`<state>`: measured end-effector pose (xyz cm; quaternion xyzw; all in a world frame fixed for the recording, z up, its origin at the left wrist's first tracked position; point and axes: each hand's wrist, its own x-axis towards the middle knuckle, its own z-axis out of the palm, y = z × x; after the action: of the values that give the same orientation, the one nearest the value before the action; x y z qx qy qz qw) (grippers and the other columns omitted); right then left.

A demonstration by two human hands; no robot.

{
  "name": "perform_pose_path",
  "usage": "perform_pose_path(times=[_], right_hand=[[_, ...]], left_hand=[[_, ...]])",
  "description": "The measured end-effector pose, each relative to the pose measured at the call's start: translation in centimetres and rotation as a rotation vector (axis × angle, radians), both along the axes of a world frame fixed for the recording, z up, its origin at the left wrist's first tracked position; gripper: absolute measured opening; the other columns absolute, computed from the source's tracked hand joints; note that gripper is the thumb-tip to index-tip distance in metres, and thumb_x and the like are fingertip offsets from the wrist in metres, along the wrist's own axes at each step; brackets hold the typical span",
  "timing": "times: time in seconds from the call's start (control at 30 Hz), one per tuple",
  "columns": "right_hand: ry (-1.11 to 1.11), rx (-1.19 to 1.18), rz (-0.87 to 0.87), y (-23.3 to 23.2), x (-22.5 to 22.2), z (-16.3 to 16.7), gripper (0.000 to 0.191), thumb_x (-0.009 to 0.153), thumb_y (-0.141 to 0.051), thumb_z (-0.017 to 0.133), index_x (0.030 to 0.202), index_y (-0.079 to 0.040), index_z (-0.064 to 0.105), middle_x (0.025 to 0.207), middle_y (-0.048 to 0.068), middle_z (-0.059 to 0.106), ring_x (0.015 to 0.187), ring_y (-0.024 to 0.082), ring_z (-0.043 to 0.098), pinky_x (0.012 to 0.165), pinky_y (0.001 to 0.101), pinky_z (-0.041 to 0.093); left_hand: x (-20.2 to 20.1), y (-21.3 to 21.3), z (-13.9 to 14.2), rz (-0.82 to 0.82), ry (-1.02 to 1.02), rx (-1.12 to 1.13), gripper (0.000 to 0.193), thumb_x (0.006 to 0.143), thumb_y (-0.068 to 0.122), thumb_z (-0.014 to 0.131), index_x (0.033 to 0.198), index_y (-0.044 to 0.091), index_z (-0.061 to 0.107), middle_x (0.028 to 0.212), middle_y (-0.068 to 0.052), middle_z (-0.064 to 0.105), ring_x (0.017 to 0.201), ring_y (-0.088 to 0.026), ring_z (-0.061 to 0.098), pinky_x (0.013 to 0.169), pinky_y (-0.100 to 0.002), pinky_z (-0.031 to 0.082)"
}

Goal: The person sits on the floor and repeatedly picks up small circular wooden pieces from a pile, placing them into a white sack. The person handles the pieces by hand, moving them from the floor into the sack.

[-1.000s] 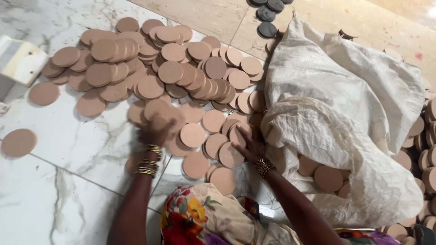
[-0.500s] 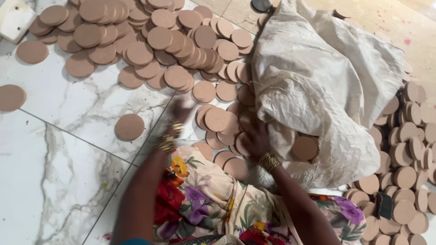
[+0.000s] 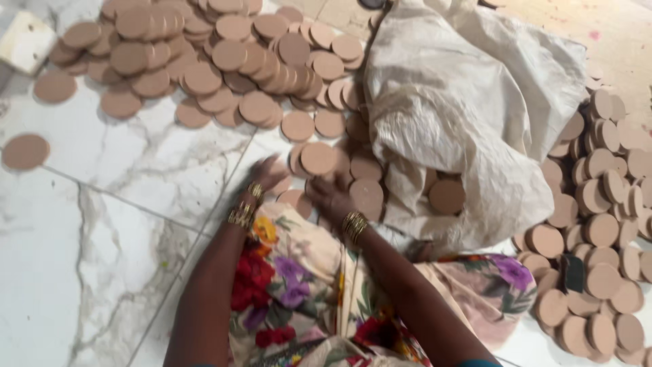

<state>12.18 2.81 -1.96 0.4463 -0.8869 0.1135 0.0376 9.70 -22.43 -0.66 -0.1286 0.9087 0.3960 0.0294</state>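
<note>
Both hands rest on brown discs (image 3: 319, 158) scattered on the marble floor (image 3: 136, 170), just left of the pale sack (image 3: 468, 102). Left hand (image 3: 266, 174) fingers spread flat; right hand (image 3: 331, 197) fingers curl on a disc, grip unclear. Discs look stiff, light, best pinched by the edge.

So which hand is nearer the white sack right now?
Right. The right hand rests on the brown discs beside the white sack; the left hand lies farther away, toward the bare marble floor.
</note>
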Motion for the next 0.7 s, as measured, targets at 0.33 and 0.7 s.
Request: perform_pose_path(times=[0.33,0.7], right_hand=[[-0.068,-0.264,-0.122,13.9,3.7,1.5,0.023,0.087,-0.032,0.075,0.108,-0.023,0.074,0.123,0.009,0.071,0.104,0.028,0.070,0.086,0.0430,0.061],[-0.088,-0.082,-0.124,11.3,8.4,3.3,0.055,0.085,-0.027,0.077,0.135,-0.028,0.055,0.138,0.008,0.056,0.133,0.031,0.055,0.097,0.0497,0.052]], left_hand=[[2.3,6.1,3.4,-0.089,-0.586,-0.301,0.131,0.076,0.057,0.082,0.167,0.024,-0.006,0.162,-0.027,0.034,0.145,-0.046,0.042,0.117,-0.059,0.036],[6.4,11.8,0.1,-0.205,-0.454,-0.398,0.156,0.060,0.042,0.098,0.160,0.009,-0.016,0.158,-0.025,0.042,0.131,-0.042,0.058,0.107,-0.045,0.051]])
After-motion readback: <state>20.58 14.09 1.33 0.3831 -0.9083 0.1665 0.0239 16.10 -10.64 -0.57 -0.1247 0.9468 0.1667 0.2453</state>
